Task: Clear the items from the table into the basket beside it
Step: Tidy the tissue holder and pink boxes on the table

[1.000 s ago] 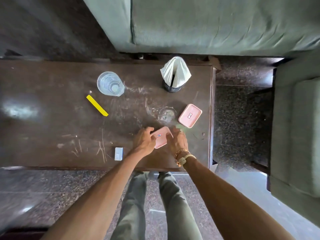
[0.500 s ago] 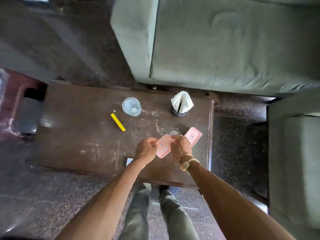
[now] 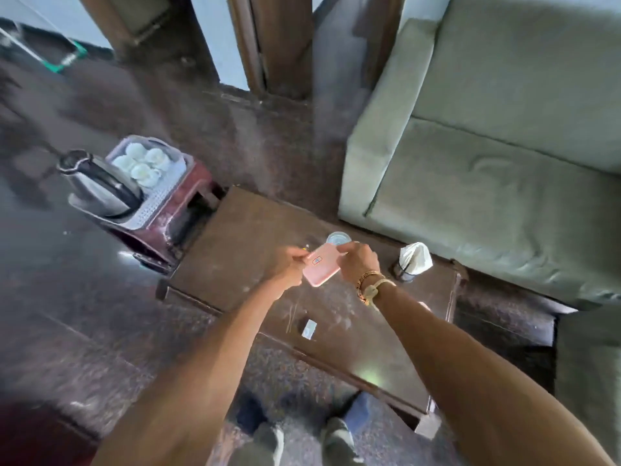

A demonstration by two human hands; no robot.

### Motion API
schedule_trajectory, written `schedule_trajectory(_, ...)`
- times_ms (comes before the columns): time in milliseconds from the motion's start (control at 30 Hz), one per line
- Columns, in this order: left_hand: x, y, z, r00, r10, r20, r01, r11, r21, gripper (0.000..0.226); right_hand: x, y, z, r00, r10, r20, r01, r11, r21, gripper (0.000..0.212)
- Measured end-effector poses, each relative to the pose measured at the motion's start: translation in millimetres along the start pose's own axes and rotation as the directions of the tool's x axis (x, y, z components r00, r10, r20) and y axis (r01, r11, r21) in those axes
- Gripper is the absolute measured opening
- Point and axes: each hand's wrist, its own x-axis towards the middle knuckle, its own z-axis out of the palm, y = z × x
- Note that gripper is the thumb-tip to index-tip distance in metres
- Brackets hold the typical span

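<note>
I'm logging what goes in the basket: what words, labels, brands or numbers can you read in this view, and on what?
No text is legible.
Sticker on the pink rectangular plastic box, gripped by the left hand and right hand: red and blue, too blurred to read.
Print on the small pale blue packet, lying on the dark wooden table: too small to read, if any.

Pink container between left hand, right hand
</note>
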Motion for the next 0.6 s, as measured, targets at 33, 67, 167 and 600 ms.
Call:
schedule_trajectory(33,-4.1,-4.0,-15.3,1.000,-0.005,-0.012,0.005,1.000,-0.012,0.023,-6.3,-13.8,6.5,1.000,-0.018,0.020,0.019,1.000,-0.015,0.036)
schedule_trajectory(67,-8.6,-8.5,-31.0,1.000,0.001,-0.023,-0.002,1.000,-0.017,0.024,-11.8,-26.1,14.9,0.998,-0.042,0.041,0.043,0.998,-0.036,0.033)
schedule_trajectory(167,-16.6,-22.7,-78.7,0.998,0.041,-0.052,-0.044,0.997,-0.060,0.029,-25.8,-64.7,40.6,0.994,-0.103,0.045,0.105,0.994,-0.033,0.025)
schedule_trajectory(600,-33.9,-24.3,-293.6,0.960,0.083,-0.269,-0.135,0.974,-0.180,0.029,-78.5,-260.9,116.1,0.967,-0.253,-0.029,0.254,0.967,0.022,0.032)
